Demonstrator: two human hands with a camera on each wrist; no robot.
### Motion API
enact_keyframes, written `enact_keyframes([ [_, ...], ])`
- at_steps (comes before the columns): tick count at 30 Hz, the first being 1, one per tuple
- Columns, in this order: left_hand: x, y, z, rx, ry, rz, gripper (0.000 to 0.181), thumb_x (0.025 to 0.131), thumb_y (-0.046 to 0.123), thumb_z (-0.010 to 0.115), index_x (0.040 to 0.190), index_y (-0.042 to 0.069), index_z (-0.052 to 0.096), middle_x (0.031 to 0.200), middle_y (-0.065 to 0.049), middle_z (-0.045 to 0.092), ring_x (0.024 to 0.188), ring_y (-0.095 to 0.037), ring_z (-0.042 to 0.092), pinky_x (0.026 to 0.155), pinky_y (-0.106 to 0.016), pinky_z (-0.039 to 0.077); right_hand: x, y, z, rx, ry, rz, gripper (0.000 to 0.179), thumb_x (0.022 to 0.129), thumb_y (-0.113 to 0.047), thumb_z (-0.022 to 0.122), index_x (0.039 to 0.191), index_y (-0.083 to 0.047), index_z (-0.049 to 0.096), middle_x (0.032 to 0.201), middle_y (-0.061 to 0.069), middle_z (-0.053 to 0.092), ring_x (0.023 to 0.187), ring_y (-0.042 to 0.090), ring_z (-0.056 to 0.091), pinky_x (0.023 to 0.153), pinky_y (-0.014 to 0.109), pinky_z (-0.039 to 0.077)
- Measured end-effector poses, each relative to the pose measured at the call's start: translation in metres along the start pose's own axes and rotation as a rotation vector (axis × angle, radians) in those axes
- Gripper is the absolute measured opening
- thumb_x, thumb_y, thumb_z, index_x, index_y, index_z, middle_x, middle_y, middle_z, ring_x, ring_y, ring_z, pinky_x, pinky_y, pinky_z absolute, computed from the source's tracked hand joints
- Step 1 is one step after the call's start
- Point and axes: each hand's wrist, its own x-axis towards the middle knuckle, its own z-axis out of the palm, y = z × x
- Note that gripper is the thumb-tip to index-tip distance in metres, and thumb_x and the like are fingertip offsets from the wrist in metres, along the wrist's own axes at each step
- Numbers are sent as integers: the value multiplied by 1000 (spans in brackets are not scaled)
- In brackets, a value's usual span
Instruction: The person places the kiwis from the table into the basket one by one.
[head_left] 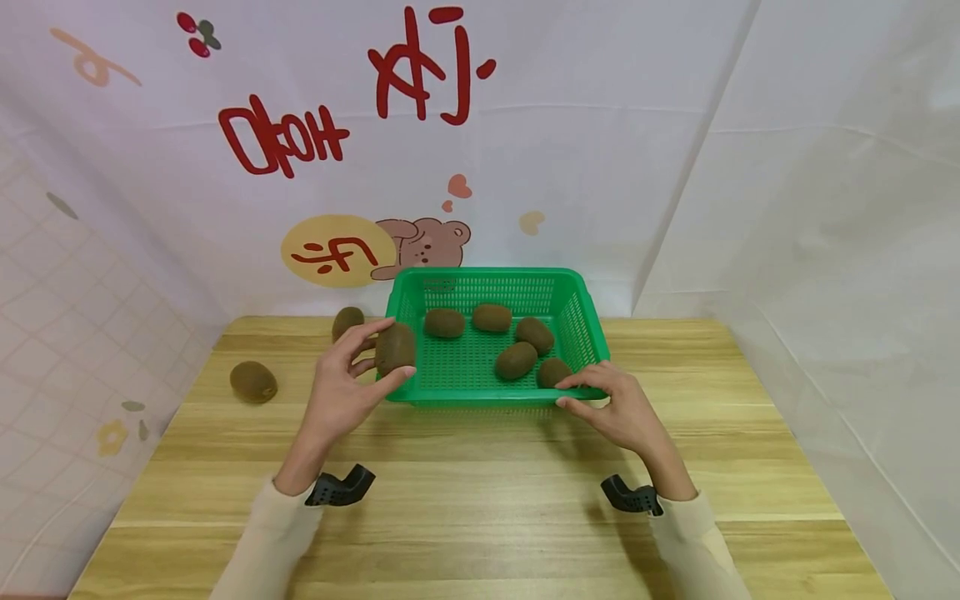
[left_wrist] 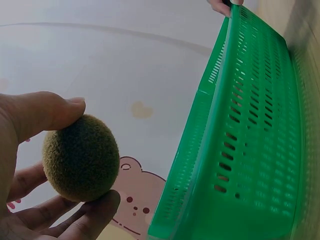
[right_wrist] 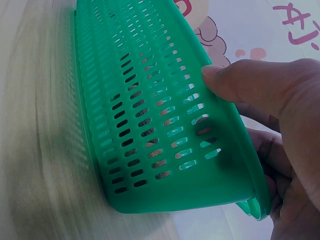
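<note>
My left hand pinches a brown fuzzy kiwi between thumb and fingertips, at the left rim of a green plastic basket. In the left wrist view that kiwi is raised beside the basket wall, above rim height. My right hand grips the basket's front rim near its right corner. The right wrist view has the thumb on the outside of the wall and the fingers over the rim. Several kiwis, such as one kiwi, lie inside the basket, mostly toward the right.
Two more kiwis are on the wooden table: one kiwi at the left, another kiwi behind the left hand. A printed white cloth hangs right behind the basket. Black wrist mounts stick out from both wrists.
</note>
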Motion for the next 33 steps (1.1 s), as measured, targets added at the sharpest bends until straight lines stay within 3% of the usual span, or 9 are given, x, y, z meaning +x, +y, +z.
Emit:
enact_keyframes([
  [6, 6, 3, 9, -15, -24, 14, 64, 83, 10, 86, 142, 18, 61, 133, -7, 62, 118, -24, 61, 89, -11, 53, -1, 2, 0, -6, 2, 3, 19, 86, -22, 85, 104, -26, 79, 97, -3, 77, 93, 22, 63, 82, 44, 53],
  [11, 9, 6, 16, -25, -46, 1, 64, 84, 13, 86, 142, 22, 61, 140, -4, 60, 121, -23, 60, 91, -14, 53, -1, 2, 0, -6, 7, -8, 19, 86, -21, 85, 104, -26, 79, 97, -5, 77, 93, 20, 63, 81, 42, 53],
  [15, 10, 8, 20, -12, -57, -10, 63, 85, 16, 86, 142, 25, 61, 142, -2, 59, 124, -23, 59, 96, -21, 55, -1, 3, 0, 0, 5, -19, 19, 85, -21, 85, 104, -25, 80, 97, -5, 76, 93, 23, 63, 80, 43, 53],
  [22, 12, 8, 23, -73, -31, 22, 60, 85, 9, 84, 140, 21, 62, 138, -2, 58, 126, -24, 59, 106, -34, 54, 0, 2, 0, -2, 3, -6, 19, 86, -22, 85, 104, -26, 79, 96, -3, 76, 93, 23, 62, 80, 42, 53],
  [27, 12, 7, 22, -49, -28, 37, 60, 86, 8, 84, 140, 19, 62, 137, -2, 58, 122, -13, 56, 107, -37, 53, 0, 2, 0, 3, 4, -4, 18, 86, -22, 85, 104, -25, 80, 96, -3, 76, 93, 23, 62, 80, 42, 53],
  [33, 11, 3, 17, 22, -33, 54, 66, 85, 12, 85, 144, 21, 58, 140, -3, 57, 129, -18, 53, 111, -50, 49, 0, 1, 0, 6, 6, 0, 19, 86, -22, 85, 103, -25, 80, 97, -4, 77, 94, 23, 63, 81, 43, 54],
])
